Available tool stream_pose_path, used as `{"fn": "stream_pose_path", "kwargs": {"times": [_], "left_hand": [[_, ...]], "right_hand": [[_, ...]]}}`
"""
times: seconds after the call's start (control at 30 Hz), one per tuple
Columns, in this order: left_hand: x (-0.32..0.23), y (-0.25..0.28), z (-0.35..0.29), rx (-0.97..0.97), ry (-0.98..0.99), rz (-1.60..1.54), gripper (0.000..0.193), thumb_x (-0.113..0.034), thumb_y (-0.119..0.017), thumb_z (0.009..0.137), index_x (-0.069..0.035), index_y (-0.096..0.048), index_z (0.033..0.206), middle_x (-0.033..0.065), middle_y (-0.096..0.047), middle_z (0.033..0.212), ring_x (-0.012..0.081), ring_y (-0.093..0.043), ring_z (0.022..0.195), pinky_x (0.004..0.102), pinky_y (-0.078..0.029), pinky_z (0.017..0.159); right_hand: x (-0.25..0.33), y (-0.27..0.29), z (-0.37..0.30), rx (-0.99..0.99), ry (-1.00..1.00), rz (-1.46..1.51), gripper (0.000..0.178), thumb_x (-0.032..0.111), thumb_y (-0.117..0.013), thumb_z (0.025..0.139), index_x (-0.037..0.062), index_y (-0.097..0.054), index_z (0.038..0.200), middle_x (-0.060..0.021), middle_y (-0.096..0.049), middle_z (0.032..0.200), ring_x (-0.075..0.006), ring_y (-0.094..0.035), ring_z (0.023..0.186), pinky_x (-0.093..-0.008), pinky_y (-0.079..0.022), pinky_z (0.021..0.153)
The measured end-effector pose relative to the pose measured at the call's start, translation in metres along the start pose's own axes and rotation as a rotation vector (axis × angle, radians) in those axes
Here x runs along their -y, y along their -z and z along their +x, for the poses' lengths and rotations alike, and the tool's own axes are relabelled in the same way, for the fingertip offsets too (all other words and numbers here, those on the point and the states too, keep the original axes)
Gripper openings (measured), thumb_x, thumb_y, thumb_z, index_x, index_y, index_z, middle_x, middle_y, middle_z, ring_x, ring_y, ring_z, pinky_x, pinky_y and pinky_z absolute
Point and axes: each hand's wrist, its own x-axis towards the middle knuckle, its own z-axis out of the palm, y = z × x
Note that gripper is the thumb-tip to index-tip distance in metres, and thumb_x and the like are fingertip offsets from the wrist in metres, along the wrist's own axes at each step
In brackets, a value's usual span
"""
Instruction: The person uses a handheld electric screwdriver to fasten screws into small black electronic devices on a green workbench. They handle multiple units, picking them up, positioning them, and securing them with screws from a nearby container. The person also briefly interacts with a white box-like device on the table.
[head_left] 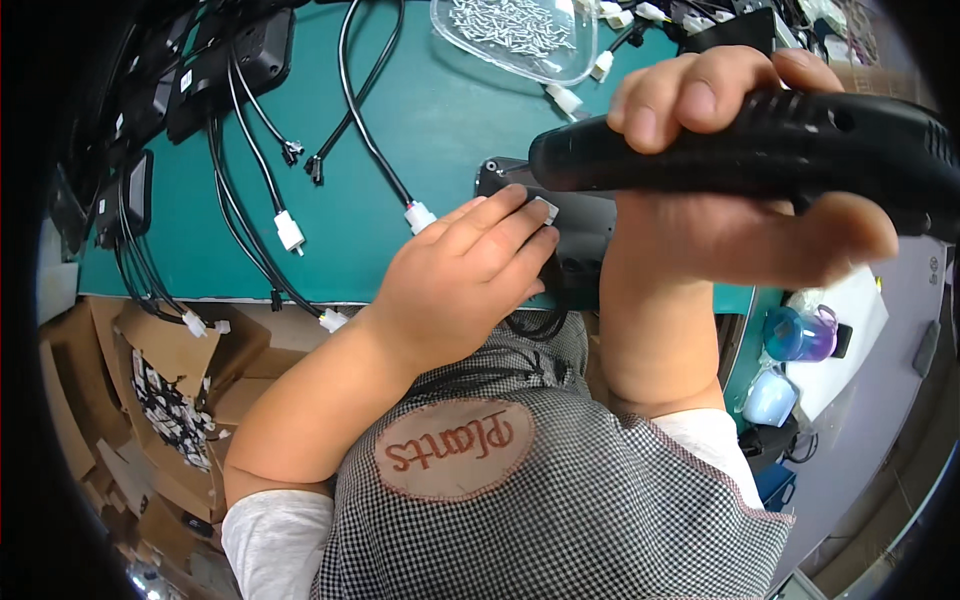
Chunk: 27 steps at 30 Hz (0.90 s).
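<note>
My right hand [740,170] is wrapped round a black electric screwdriver [690,150], held level above the bench. Its nose points left, over a corner of a black device housing [585,225] that shows a screw hole. The tool hides much of that housing. My left hand [465,260] lies over the housing's left side, fingers together and bent down to hold it. By those fingertips is a small white piece [547,210]. A black cable [370,140] ends in a white connector [420,216] right beside my left hand.
A clear tub of screws [515,30] stands at the far side of the green bench [330,240]. Several black devices [265,50] with dangling cables sit at left. Cardboard boxes [235,360] are below the bench's left edge. A blue-purple cup [795,333] is at right.
</note>
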Motion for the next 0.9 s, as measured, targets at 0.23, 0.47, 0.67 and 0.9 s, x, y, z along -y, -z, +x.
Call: {"fn": "stream_pose_path", "kwargs": {"times": [0.23,0.47,0.67,0.9], "left_hand": [[0.004,-0.003,-0.001,-0.029,-0.024,-0.022,0.044,-0.021,-0.075,0.069,-0.006,-0.067,0.109,0.0082,-0.061,0.120,0.0285,-0.057,0.115,0.0384,-0.052,0.090],[0.004,-0.005,-0.001,-0.039,-0.021,-0.031,0.042,-0.021,-0.074,0.070,-0.005,-0.068,0.109,0.0089,-0.060,0.119,0.0291,-0.057,0.115,0.0391,-0.052,0.091],[0.002,-0.002,0.000,-0.041,-0.024,-0.070,0.044,-0.021,-0.074,0.069,-0.004,-0.068,0.110,0.0093,-0.060,0.117,0.0296,-0.057,0.112,0.0399,-0.052,0.091],[0.001,0.000,0.002,-0.015,-0.014,-0.113,0.043,-0.020,-0.075,0.070,-0.005,-0.068,0.110,0.0089,-0.061,0.118,0.0297,-0.057,0.112,0.0397,-0.051,0.090]], "right_hand": [[-0.024,-0.006,-0.005,-0.262,-0.103,0.006,0.083,0.081,-0.045,0.078,0.0088,-0.057,0.116,-0.0112,-0.059,0.077,-0.0247,-0.058,0.059,-0.0377,-0.049,0.055],[-0.033,-0.009,-0.011,-0.254,-0.144,-0.020,0.079,0.077,-0.050,0.079,0.0076,-0.052,0.117,-0.0124,-0.058,0.076,-0.0236,-0.056,0.057,-0.0369,-0.049,0.054],[-0.035,-0.012,-0.008,-0.050,-0.150,-0.059,0.078,0.071,-0.061,0.078,0.0066,-0.046,0.120,-0.0125,-0.057,0.075,-0.0209,-0.055,0.056,-0.0334,-0.049,0.052],[-0.024,-0.028,-0.015,-0.297,-0.267,-0.167,0.074,0.068,-0.062,0.079,0.0072,-0.046,0.118,-0.0107,-0.057,0.075,-0.0214,-0.055,0.058,-0.0343,-0.049,0.056]]}}
